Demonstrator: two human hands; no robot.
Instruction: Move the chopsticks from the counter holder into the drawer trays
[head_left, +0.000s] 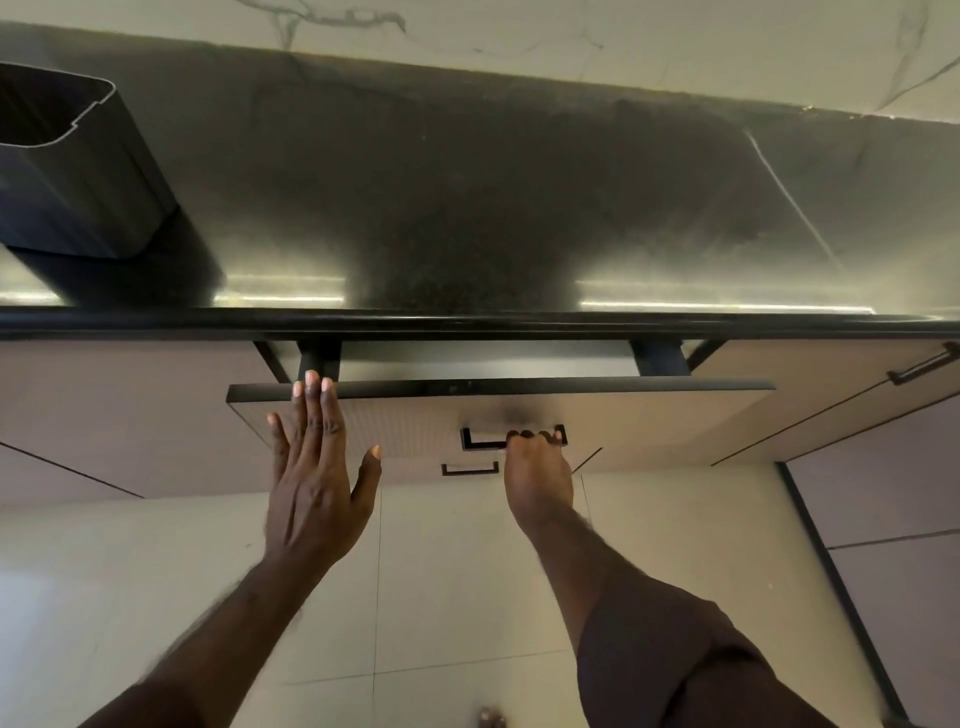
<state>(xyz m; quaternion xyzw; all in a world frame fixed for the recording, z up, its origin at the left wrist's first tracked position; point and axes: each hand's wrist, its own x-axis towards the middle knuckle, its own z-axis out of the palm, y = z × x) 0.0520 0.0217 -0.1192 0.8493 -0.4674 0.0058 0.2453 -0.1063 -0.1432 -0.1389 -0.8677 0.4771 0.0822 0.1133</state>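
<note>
Drawer front (649, 421) is seen slightly pulled out beneath the dark tabletop (467, 208). Its black handle (483, 441) is clamped in the right hand's (537, 483) grip; the left hand (311, 483) is spread flat, fingers apart, against the front's upper edge. Drawer interior is hidden by the tabletop overhang. A dark holder (78, 171), cut off at the left edge, is set on the tabletop; chopsticks cannot be made out.

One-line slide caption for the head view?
Right hand grips black handle of beige drawer; left hand flat on its front.
</note>
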